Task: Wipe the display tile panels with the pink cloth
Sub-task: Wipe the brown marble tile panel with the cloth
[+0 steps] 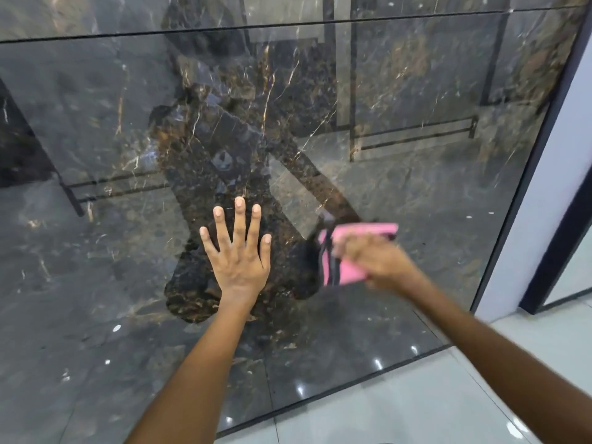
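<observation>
Here two hands are meeting one dark glossy tile panel (96, 283), marbled with gold veins. The left hand (237, 254) is lying flat against it, its five fingers straight and spread, holding nothing. The right hand (371, 261), blurred, is gripping the one pink cloth (346, 251) and holding it against the panel toward its lower right corner. A thin seam is separating this panel from a second one (96, 14) above. Pale floor tiles (416, 405) are lying beside its bottom edge.
</observation>
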A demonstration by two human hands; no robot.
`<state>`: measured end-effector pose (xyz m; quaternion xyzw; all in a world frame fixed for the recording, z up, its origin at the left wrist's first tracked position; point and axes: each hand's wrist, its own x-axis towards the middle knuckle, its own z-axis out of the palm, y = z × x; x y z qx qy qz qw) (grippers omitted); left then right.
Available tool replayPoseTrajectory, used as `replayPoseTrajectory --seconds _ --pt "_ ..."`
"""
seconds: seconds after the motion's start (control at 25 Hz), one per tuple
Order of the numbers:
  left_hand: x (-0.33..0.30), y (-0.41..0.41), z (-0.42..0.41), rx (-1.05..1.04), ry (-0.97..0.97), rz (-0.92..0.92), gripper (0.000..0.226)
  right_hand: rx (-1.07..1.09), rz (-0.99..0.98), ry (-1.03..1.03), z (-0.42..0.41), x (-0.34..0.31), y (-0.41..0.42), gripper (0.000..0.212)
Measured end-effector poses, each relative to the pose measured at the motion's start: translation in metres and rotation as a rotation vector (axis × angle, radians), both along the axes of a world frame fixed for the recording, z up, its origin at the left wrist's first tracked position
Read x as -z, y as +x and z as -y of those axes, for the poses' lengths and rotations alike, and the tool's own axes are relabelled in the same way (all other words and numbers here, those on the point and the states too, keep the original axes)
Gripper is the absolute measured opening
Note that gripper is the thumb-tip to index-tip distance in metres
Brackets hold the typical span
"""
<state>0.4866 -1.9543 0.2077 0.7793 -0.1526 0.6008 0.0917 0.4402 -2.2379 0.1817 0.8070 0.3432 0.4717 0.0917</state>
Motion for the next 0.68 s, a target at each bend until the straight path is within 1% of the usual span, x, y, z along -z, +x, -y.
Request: replayPoseTrajectory --seconds 0.04,0.08,0.12,0.16,0.2,0.24,0.28,0.36,0.4,0.44,0.48,0.52,0.56,0.6,0.64,0.68 --pt "0.001 0.0 0.0 0.001 0.0 -0.001 0.058 0.048 0.098 0.261 0.018 -0.037 0.005 0.063" --pt "0.002 0.0 -0.001 0.0 0.005 0.0 0.058 0.103 0.164 0.571 0.031 -0.067 0.009 0.06" --pt "0.004 0.0 -0.001 -0.004 0.005 -0.005 0.057 0.146 0.198 0.863 0.033 -0.08 0.012 0.063" --pt "0.004 0.0 -0.001 -0.004 0.002 -0.012 0.057 0.155 0.201 1.074 0.023 -0.078 0.013 0.067" --pt "0.004 0.0 -0.001 0.002 0.0 -0.016 0.058 0.143 0.158 1.126 0.003 -0.058 0.012 0.072" --pt "0.005 0.0 -0.001 0.01 -0.001 -0.014 0.058 0.121 0.071 0.998 -0.02 -0.024 0.008 0.077" --pt "0.004 0.001 -0.001 0.009 0.003 -0.009 0.058 0.098 -0.031 0.7 -0.042 0.016 0.003 0.086" --pt "0.001 0.0 -0.003 0.007 0.016 -0.022 0.057 0.048 -0.203 -0.089 -0.067 0.09 -0.017 0.103" --pt "0.0 -0.001 -0.004 0.015 0.022 -0.032 0.057 0.031 -0.214 -0.292 -0.064 0.107 -0.02 0.101" --pt "0.001 -0.001 -0.005 0.023 0.03 -0.032 0.058 -0.003 -0.216 -0.308 -0.051 0.102 -0.019 0.091" --pt "0.002 -0.001 -0.005 0.024 0.035 -0.027 0.058 -0.034 -0.196 -0.187 -0.036 0.081 -0.014 0.078" --pt "0.003 -0.001 -0.005 0.014 0.034 -0.023 0.058 -0.04 -0.137 -0.004 -0.02 0.051 -0.008 0.069" --pt "0.003 0.0 -0.005 0.002 0.03 -0.022 0.058 -0.001 -0.046 0.189 0.0 0.015 -0.003 0.065" --pt "0.002 0.0 -0.004 -0.005 0.027 -0.021 0.058 0.042 0.032 0.429 0.022 -0.019 0.003 0.065" --pt "0.003 0.0 -0.005 -0.005 0.028 -0.021 0.058 0.066 0.089 0.729 0.04 -0.043 0.008 0.066" --pt "0.003 0.001 -0.005 -0.003 0.033 -0.021 0.058 0.093 0.126 1.043 0.047 -0.051 0.012 0.068"
